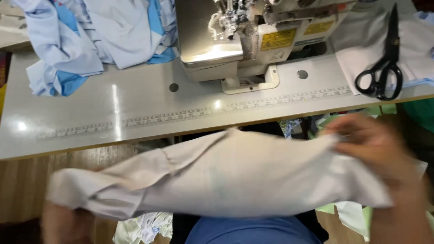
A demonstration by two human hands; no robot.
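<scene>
Cloth piece: you hold a long pale grey fabric piece (pixel 226 176) stretched sideways over your lap, below the front edge of the table (pixel 135 99), none of it on the table yet
Right hand: your right hand (pixel 375 144) is closed on the right end of the piece, fingers pinched over the bunched edge; it is blurred, so the exact grip is hard to read
Left hand: your left hand (pixel 63 221) sits low at the left end, mostly hidden under the fabric; it looks wrapped round that end, though the fingers do not show
Machine: the overlock sewing machine (pixel 244 36) stands at the back of the table with nothing under its foot
Done so far: judging from this, the piece is picked up and spread between both hands, and that is all
Left to do: no part of it has reached the needle, so any stitching looks not yet begun
Around you: a heap of light blue garments (pixel 104 36) lies at the back left, black scissors (pixel 384 68) rest on white cloth at the right, and a measuring tape strip (pixel 203 110) runs along the table front
</scene>
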